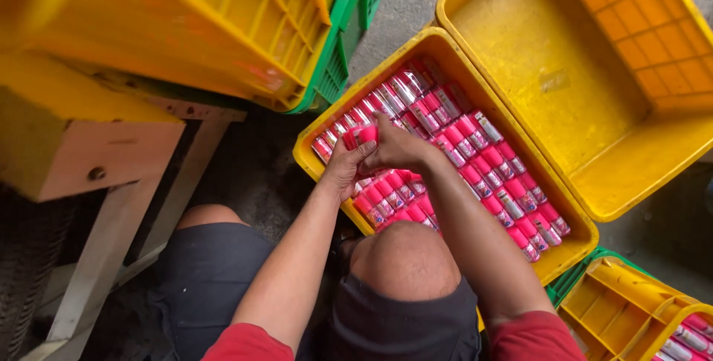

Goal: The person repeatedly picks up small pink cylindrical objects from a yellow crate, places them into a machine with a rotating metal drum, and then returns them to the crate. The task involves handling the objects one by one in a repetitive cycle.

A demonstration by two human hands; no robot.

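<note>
A packing or sorting area of a small factory or warehouse is shown. Yellow plastic crates (pixel 594 101) are set out on a bare concrete floor (pixel 408 4), one crate (pixel 316 157) being filled with rows of small pink-capped bottles (pixel 475 160). A rough wooden bench (pixel 111 153) is seen alongside.

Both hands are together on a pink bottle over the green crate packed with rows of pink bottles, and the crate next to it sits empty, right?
Not quite: the head view shows the packed crate is yellow, not green. The rest holds: the left hand and right hand meet on a pink bottle over the rows, and the neighbouring yellow crate is empty.
</note>
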